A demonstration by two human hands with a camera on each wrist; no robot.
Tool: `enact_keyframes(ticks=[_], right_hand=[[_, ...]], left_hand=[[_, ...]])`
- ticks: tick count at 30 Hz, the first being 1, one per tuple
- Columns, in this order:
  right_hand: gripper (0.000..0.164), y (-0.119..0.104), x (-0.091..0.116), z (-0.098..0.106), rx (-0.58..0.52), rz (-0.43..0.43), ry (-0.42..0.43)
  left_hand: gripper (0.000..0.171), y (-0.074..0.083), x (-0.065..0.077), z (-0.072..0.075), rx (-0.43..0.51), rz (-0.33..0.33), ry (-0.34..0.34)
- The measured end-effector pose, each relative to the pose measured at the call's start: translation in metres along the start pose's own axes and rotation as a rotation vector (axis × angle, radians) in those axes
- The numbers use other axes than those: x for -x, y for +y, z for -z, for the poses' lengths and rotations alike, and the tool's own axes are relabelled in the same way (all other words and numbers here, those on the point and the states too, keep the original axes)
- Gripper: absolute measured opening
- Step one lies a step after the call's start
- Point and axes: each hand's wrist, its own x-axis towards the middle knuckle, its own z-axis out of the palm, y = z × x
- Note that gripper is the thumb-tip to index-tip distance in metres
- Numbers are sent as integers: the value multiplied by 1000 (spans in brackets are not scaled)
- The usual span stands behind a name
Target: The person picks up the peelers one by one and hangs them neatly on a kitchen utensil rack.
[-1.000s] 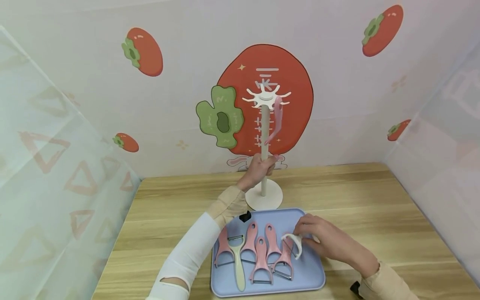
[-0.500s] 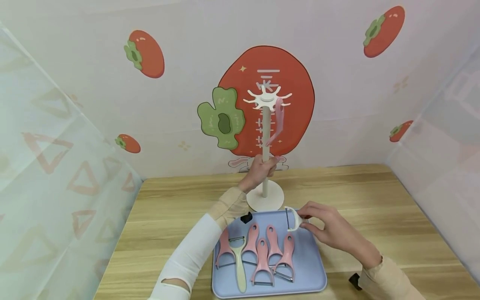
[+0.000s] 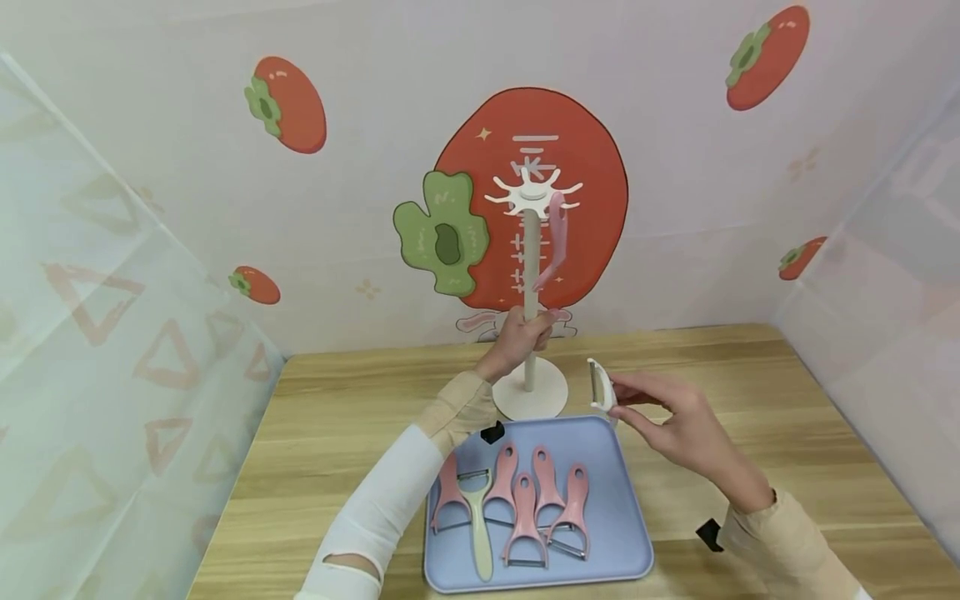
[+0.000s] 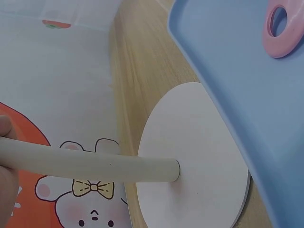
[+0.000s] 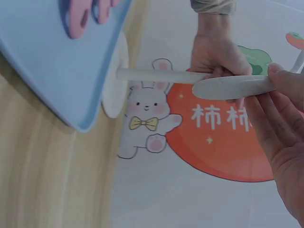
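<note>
My left hand (image 3: 519,340) grips the pole of a white stand (image 3: 531,258), whose round base (image 4: 190,128) rests on the table. Branching hooks spread from the stand's top, and a pink peeler (image 3: 557,237) hangs from one on the right. To the right of the pole, above the tray's back right corner, my right hand (image 3: 667,417) pinches a white peeler (image 3: 603,387) between thumb and fingers. In the right wrist view, that peeler's smooth handle (image 5: 232,87) points out of the hand toward the pole.
A blue tray (image 3: 615,533) lies in front of the stand. Several pink peelers (image 3: 525,521) and one pale green peeler (image 3: 480,525) lie in it. Close behind the stand rises a backdrop (image 3: 360,125) printed with persimmons.
My right hand has lifted the white peeler out of the tray, moving it up and away from me, and the peeler has turned. My left hand keeps its place on the pole.
</note>
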Motion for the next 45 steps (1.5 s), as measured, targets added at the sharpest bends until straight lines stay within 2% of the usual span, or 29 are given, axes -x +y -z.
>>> enact_keyframes(ticks=[5,9,16,21,29,38,45], right_hand=[[64,-2,-14,2,15,1,53],[62,1,-20,2,-27,-8,106],[53,4,-46,3,-189,-41,171],[48,4,-65,4,-246,-81,215],[47,4,-88,7,-391,-77,273],[36,1,-110,10,-335,-163,416],[30,1,-122,10,-379,-149,499]], left_hand=[[55,1,2,0,-3,8,11],[54,0,1,-1,-19,4,11],[53,1,1,0,-29,2,4],[55,1,2,1,-8,18,0],[57,1,2,1,6,20,-5],[55,3,2,0,3,12,-4],[54,3,2,0,-7,8,-2]])
